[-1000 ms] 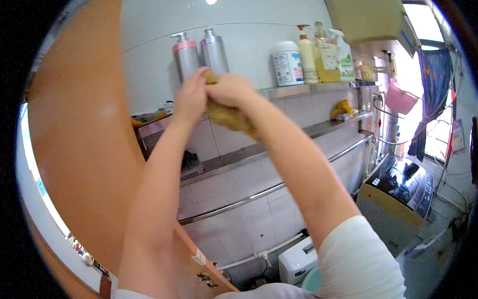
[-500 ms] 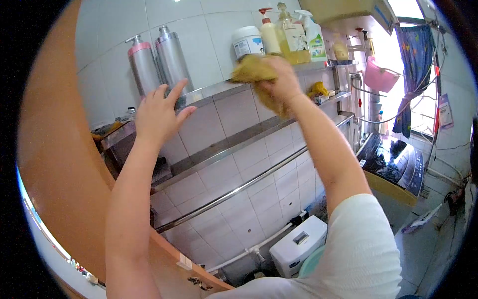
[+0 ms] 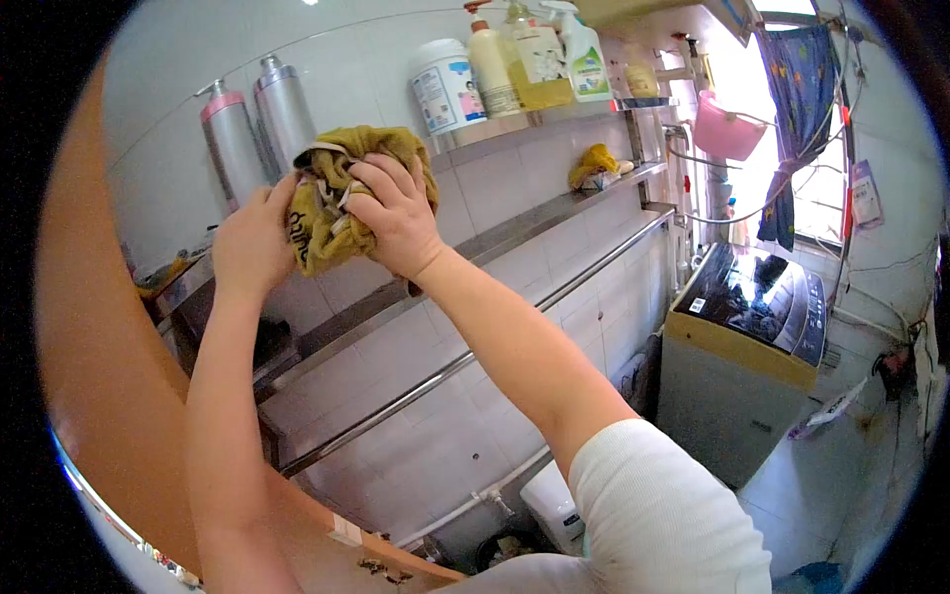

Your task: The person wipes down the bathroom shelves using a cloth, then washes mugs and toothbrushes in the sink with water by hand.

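A crumpled mustard-yellow cloth [image 3: 341, 198] with dark lettering is bunched up in front of the upper metal shelf [image 3: 515, 121]. My right hand [image 3: 396, 213] grips it from the right, fingers curled into its folds. On its left edge, my left hand [image 3: 255, 238] has its fingers pressed against the cloth, partly hidden behind it. Just behind the hands stand a silver bottle with a pink collar [image 3: 234, 144] and a plain silver pump bottle [image 3: 284, 109]. To the right on the shelf are a white tub [image 3: 448, 87], a cream pump bottle [image 3: 492, 69] and a green-labelled spray bottle [image 3: 586, 61].
Below runs a lower shelf [image 3: 515, 226] with a yellow item [image 3: 594, 163] on it, then a metal rail [image 3: 416, 396]. A pink bucket [image 3: 727, 129] hangs by the window above a washing machine [image 3: 742, 327]. An orange-brown door [image 3: 109, 346] borders the left.
My right hand has carried the cloth left, away from the tub, to my left hand. My left hand, spread open half a second ago, now touches the cloth. The view has shifted right.
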Tool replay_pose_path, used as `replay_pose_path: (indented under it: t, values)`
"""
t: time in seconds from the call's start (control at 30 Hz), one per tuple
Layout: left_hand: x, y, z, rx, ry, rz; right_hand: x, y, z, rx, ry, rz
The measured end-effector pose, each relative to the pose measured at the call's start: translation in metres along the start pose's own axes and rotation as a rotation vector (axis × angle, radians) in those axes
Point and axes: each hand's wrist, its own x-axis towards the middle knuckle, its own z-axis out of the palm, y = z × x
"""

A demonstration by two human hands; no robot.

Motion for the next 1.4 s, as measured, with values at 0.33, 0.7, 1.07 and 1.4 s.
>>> replay_pose_path:
  t: [0.33, 0.7, 1.07, 1.4]
  values:
    - [-0.001, 0.012, -0.001, -0.023, 0.034, -0.012, -0.05, 0.145, -0.095, -0.369, -0.016, 0.201]
    - [0.002, 0.016, -0.002, 0.001, -0.048, -0.079, -0.047, 0.268, -0.18, -0.306, 0.194, 0.813]
    - [0.001, 0.012, -0.005, -0.061, -0.107, -0.043, -0.022, 0.056, -0.032, -0.036, 0.366, 0.742]
    - [-0.001, -0.003, 0.002, -0.195, 0.06, 0.135, -0.035, -0.031, -0.053, 0.326, 0.035, 0.633]
